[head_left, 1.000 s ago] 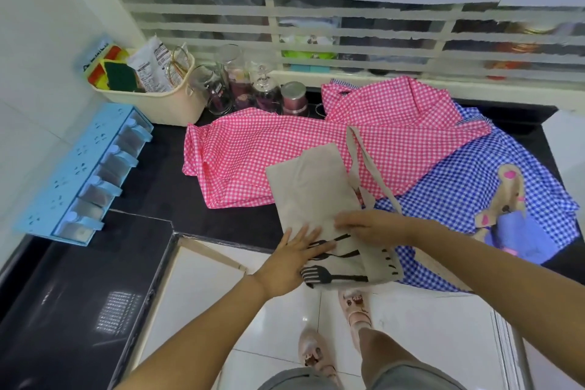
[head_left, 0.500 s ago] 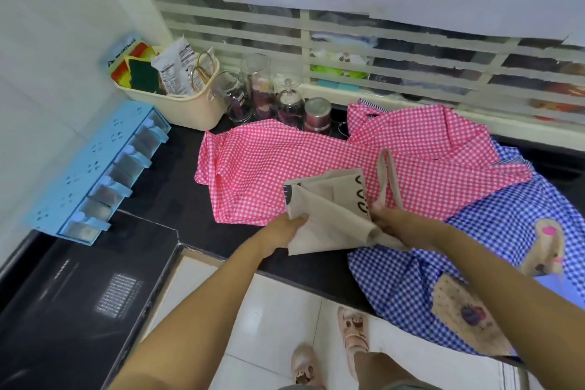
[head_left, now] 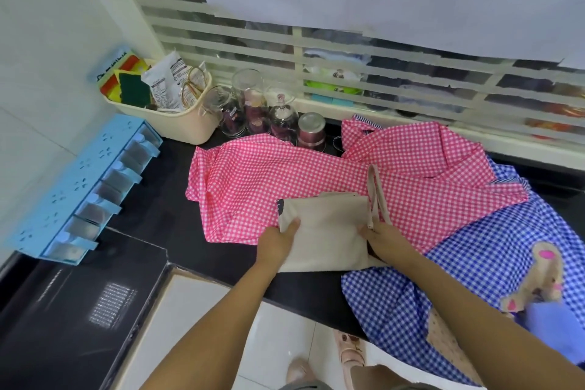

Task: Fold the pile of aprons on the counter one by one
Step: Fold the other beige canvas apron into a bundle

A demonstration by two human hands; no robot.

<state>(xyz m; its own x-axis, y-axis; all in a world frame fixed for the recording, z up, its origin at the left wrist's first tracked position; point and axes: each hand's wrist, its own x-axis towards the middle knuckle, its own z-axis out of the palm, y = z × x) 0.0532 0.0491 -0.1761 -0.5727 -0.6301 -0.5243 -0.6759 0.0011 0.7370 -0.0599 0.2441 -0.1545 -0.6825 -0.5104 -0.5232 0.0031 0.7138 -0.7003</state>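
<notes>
A black kitchen counter (head_left: 164,199) ran below a slatted window (head_left: 348,73), and a pink checked apron (head_left: 316,174) lay spread across it. On the near edge of the pink apron sat a folded beige apron (head_left: 326,231), its lower part reaching past the pink cloth onto the bare counter. Its strap loop (head_left: 375,193) lay up across the pink checks.

The left hand (head_left: 275,242) gripped the beige apron's left edge, thumb on top and fingers tucked under the cloth. The right hand (head_left: 384,237) pinched the right edge by the base of the strap, fingers curled.

To the right of the pink apron, and partly beneath it, a blue checked apron (head_left: 474,263) with a bear patch hung over the counter's edge. Behind the pink apron stood glass jars (head_left: 250,104). A cream basket (head_left: 190,127) stood to the left of its far corner, and a blue drawer rack (head_left: 82,193) was on the wall farther left of it.
</notes>
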